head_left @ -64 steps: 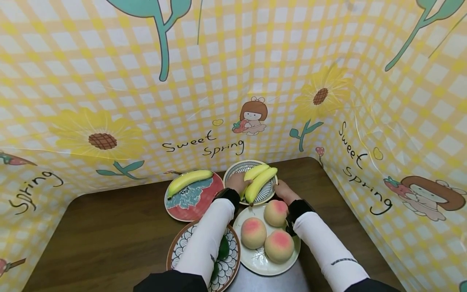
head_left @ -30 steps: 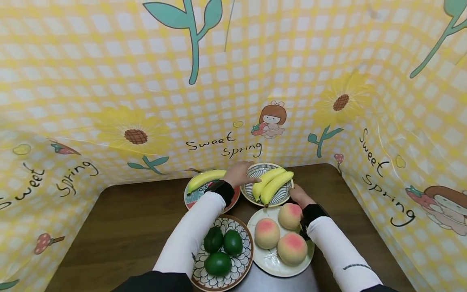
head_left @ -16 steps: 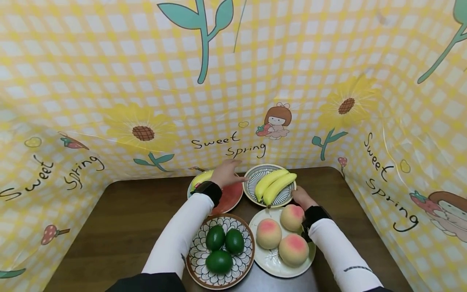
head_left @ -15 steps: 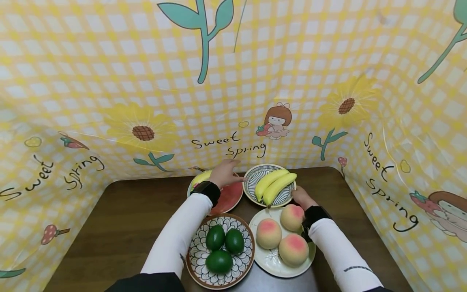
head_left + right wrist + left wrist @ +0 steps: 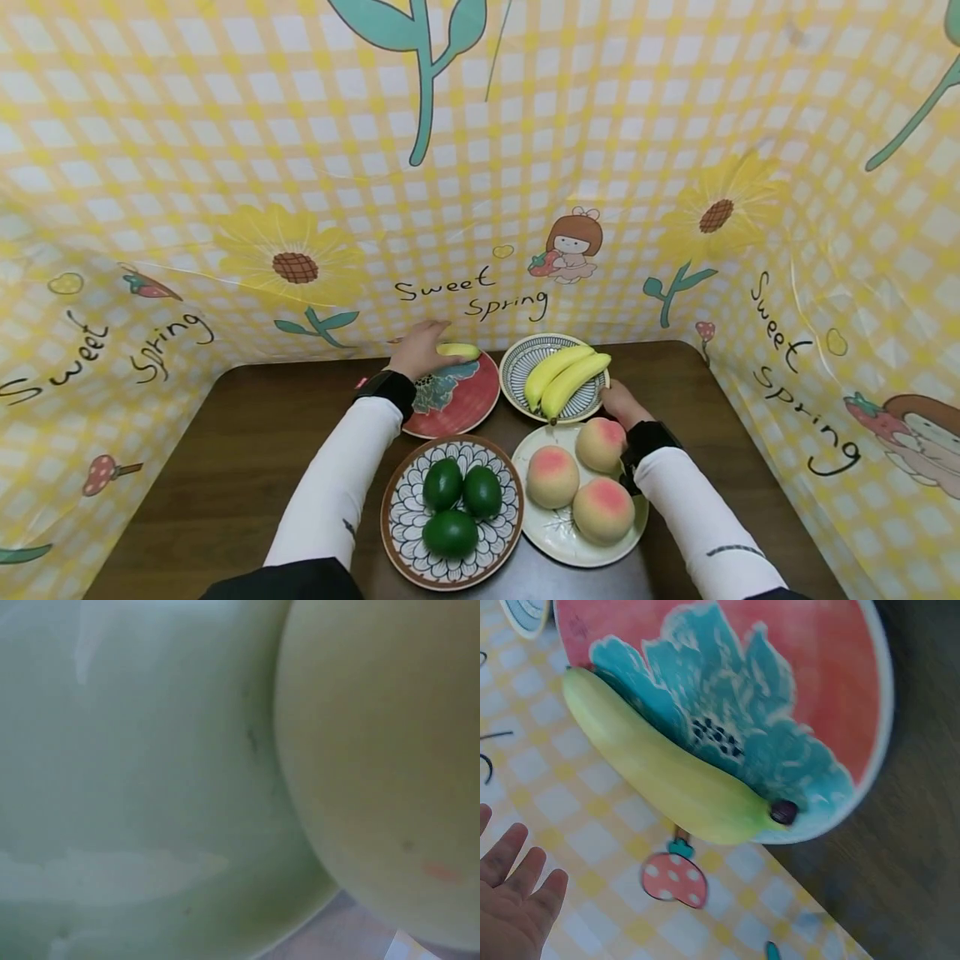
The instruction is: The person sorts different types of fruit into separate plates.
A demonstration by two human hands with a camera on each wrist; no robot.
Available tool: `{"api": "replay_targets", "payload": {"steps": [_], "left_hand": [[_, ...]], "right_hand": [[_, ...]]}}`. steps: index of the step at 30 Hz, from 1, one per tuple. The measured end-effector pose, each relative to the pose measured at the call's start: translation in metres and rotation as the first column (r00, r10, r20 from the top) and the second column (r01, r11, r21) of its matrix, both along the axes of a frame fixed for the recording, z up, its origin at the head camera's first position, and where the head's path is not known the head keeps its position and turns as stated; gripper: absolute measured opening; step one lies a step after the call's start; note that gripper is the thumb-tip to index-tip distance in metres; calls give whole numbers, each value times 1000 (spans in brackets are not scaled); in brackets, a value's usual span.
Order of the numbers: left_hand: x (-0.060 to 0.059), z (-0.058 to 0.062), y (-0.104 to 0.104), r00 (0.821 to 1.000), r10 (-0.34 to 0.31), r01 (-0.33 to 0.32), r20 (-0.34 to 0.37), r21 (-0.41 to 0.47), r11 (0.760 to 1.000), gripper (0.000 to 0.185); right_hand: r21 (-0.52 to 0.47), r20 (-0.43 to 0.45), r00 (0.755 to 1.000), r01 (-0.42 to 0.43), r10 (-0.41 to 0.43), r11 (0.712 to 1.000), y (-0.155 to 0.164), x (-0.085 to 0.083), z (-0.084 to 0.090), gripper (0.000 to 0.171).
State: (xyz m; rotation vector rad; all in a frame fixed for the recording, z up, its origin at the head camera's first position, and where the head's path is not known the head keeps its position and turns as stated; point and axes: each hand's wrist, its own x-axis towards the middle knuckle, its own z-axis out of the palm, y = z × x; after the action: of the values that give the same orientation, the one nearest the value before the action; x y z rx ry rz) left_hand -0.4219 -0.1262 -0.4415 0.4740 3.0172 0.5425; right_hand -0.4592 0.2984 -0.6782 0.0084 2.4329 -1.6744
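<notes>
A single banana lies along the edge of the red plate, which has a blue flower. My left hand hovers over that plate's left side and covers part of the banana in the head view. In the left wrist view, the left fingers are spread and apart from the fruit. My right hand holds the right rim of the striped plate, where two bananas lie side by side; its fingertips are partly hidden. The right wrist view is filled by a peach and the pale plate under it.
Three peaches sit on the pale plate below my right forearm. Three green avocado-like fruits lie on a brown-rimmed plate at the front. A checked cloth walls the brown table behind and at the sides.
My left hand has left the two bananas on the striped plate and moved left, over the red plate. The right hand has stayed at the striped plate's rim. The head view has shifted slightly.
</notes>
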Motion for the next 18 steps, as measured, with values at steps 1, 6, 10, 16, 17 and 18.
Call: {"api": "replay_targets", "payload": {"steps": [1, 6, 10, 16, 17, 18], "left_hand": [[0, -1, -4, 1000, 10, -10, 6, 0, 1000, 84], [0, -6, -17, 999, 44, -44, 15, 1, 999, 85], [-1, -13, -24, 998, 60, -60, 29, 11, 998, 85], [-3, -28, -31, 994, 89, -90, 57, 17, 996, 85], [-4, -31, -32, 994, 91, -91, 59, 12, 996, 85], [-5, -34, -33, 994, 91, -92, 59, 8, 996, 85]], "right_hand": [[3, -4, 1000, 4, -4, 1000, -4, 7, 13, 31], [61, 111, 992, 59, -66, 996, -44, 66, 110, 37], [80, 131, 988, 65, -75, 995, -54, 82, 135, 41], [41, 77, 997, 27, -30, 999, -28, 51, 79, 37], [39, 77, 997, 16, -19, 999, -23, 44, 68, 37], [27, 58, 998, 5, -7, 1000, -18, 37, 56, 37]]}}
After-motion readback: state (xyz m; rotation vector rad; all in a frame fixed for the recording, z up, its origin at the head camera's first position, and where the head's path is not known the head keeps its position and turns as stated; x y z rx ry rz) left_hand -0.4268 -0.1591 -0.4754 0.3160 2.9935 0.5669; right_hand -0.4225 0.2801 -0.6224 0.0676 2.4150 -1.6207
